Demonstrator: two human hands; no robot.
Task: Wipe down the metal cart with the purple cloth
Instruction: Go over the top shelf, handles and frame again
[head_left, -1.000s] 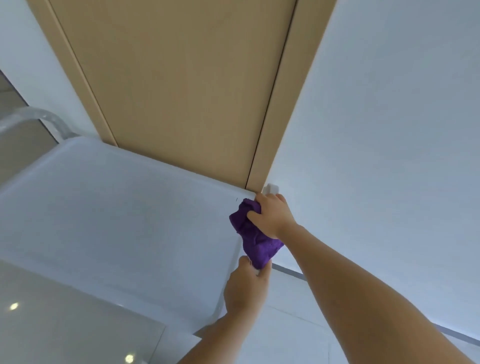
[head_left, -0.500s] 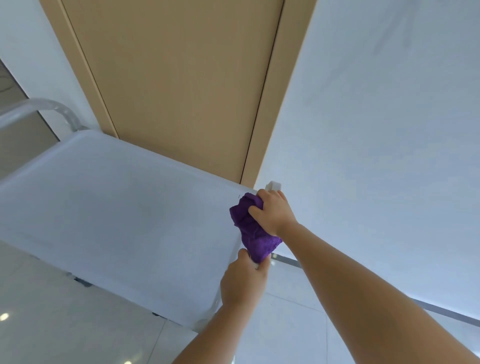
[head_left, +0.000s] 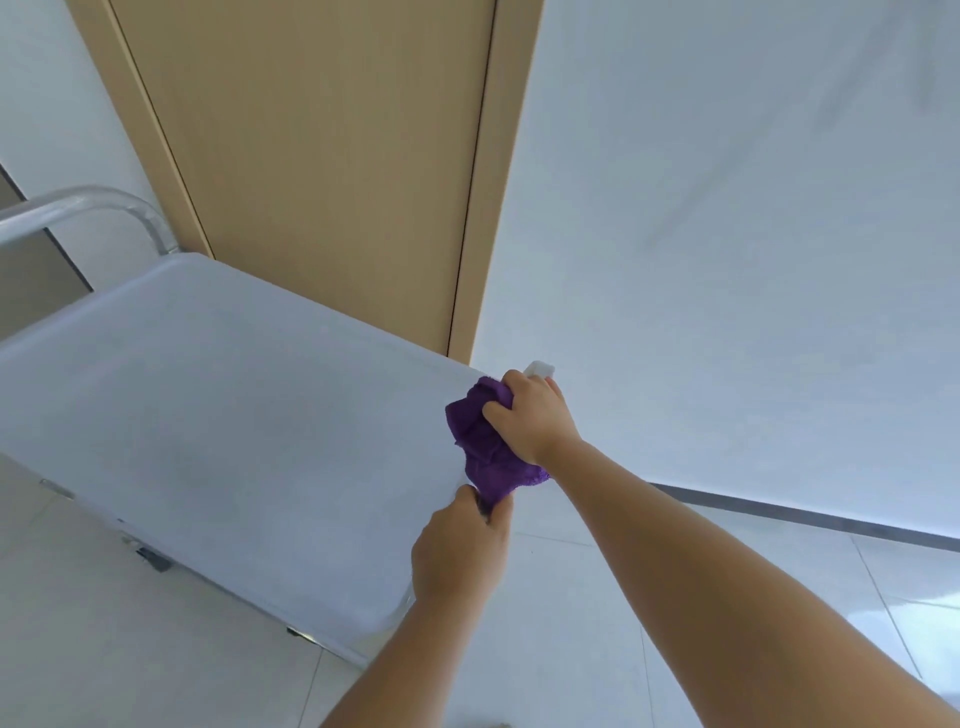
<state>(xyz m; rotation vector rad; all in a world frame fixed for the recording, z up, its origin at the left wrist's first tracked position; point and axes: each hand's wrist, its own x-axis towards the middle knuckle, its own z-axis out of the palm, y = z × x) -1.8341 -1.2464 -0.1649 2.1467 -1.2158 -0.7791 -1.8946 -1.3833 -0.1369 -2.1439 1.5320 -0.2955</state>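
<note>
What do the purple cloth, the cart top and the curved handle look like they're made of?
Purple cloth: soft, fuzzy fabric, likely microfibre; it bunches in folds under the right hand.
Cart top: smooth, matte pale sheet, probably brushed metal, though its dull sheen leaves this open.
Curved handle: shiny tubular metal, with bright highlights.

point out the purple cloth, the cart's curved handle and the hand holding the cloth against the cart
purple cloth (head_left: 480, 441): head view, on the bunched middle folds.
cart handle (head_left: 98, 203): head view, on the curved metal tube.
right hand (head_left: 530, 415): head view, on the back of the hand gripping the cloth.
</note>
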